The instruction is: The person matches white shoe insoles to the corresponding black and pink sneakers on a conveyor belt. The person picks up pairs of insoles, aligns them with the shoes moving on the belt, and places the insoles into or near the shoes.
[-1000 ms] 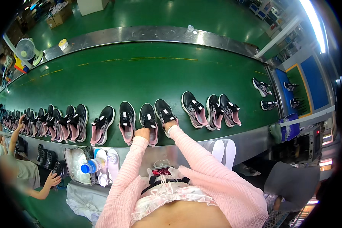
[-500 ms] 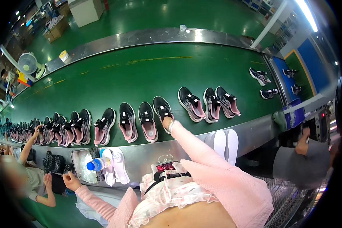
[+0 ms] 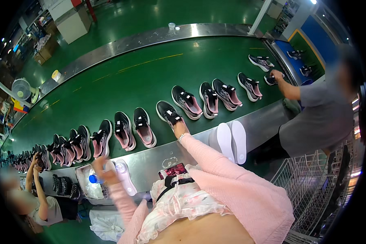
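Note:
My right hand (image 3: 180,128) reaches into the opening of a black sneaker (image 3: 165,110) with pink lining and a white sole, and grips it on the green belt (image 3: 122,89). Its fingers are partly hidden inside the shoe. Over the metal ledge, my left hand (image 3: 103,168) is smeared by motion, so its fingers cannot be made out. Close to it are a blue-capped bottle (image 3: 94,179), partly covered, and white insoles (image 3: 127,177). Matching sneakers stand on both sides, including one to the left (image 3: 144,128) and one to the right (image 3: 186,102).
Two pale insoles (image 3: 231,142) lie on the ledge right of my forearm. A phone (image 3: 174,171) rests before my waist. At right, a co-worker (image 3: 321,118) touches a sneaker; another person (image 3: 49,207) works at left. A wire rack (image 3: 309,175) stands lower right.
My left hand has swung up and right toward the bottle and insoles. The sneaker in my right hand sits farther from its left neighbour. The right co-worker has leaned in over the belt.

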Action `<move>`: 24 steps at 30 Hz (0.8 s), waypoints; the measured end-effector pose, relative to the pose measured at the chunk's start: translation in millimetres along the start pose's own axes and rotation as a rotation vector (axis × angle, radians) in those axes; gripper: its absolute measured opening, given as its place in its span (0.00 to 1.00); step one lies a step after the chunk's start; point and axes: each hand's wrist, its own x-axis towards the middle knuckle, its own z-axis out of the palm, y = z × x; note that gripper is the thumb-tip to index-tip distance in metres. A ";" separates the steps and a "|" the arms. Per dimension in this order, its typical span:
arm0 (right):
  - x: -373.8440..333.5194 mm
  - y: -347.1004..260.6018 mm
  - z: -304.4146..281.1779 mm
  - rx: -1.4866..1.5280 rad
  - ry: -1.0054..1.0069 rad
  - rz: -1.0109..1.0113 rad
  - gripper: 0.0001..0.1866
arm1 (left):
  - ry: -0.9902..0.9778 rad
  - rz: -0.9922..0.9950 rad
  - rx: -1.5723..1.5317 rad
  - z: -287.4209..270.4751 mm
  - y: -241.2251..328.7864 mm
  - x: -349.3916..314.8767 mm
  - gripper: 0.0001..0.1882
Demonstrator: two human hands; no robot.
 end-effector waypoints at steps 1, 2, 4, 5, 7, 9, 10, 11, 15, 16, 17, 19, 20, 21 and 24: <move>-5.1 -5.6 -0.4 0.074 0.075 0.016 0.13 | -0.226 0.036 -0.103 39.6 12.6 -21.5 0.08; -3.9 2.3 -9.5 0.065 0.095 0.040 0.13 | -0.491 0.087 -0.240 88.9 37.4 -38.1 0.10; -1.6 10.1 -17.7 0.131 0.250 -0.039 0.13 | -0.680 0.296 -0.274 159.8 72.1 -73.9 0.09; -6.7 10.5 -25.3 0.105 0.239 -0.124 0.13 | -0.672 0.293 -0.279 185.5 68.8 -85.1 0.09; -24.5 8.5 -68.2 0.251 0.049 -0.021 0.13 | -0.673 0.287 -0.293 226.2 57.8 -91.2 0.09; -37.7 35.9 -105.7 0.623 -0.143 0.146 0.12 | -0.854 0.252 -0.087 263.8 57.5 -88.4 0.12; -46.5 53.3 -117.5 0.853 -0.166 0.204 0.12 | -0.864 0.260 -0.096 284.5 54.3 -85.8 0.12; -57.0 56.2 -136.5 0.854 -0.171 0.232 0.12 | -0.968 0.312 0.154 301.6 44.5 -82.1 0.13; -93.7 78.6 -199.5 0.811 -0.039 0.261 0.11 | -1.411 0.371 0.748 352.0 41.7 -72.0 0.16; -101.1 85.9 -209.6 0.727 -0.007 0.286 0.11 | -1.512 0.488 0.806 357.9 34.1 -71.2 0.17; -105.9 90.0 -214.4 0.646 0.014 0.307 0.10 | -1.604 0.596 0.872 359.6 26.6 -68.4 0.19; -118.1 103.7 -222.8 0.611 0.081 0.362 0.10 | -1.767 0.623 0.989 366.0 53.2 -67.0 0.20; -121.9 104.2 -223.1 0.582 0.100 0.388 0.09 | -1.765 0.633 0.989 365.9 48.4 -71.3 0.20; -124.4 104.4 -222.2 0.525 0.123 0.396 0.10 | -1.598 0.892 1.102 363.0 32.1 -82.0 0.20; -127.0 88.6 -218.5 0.036 0.156 0.357 0.12 | -1.699 0.755 1.231 371.6 0.8 -91.4 0.18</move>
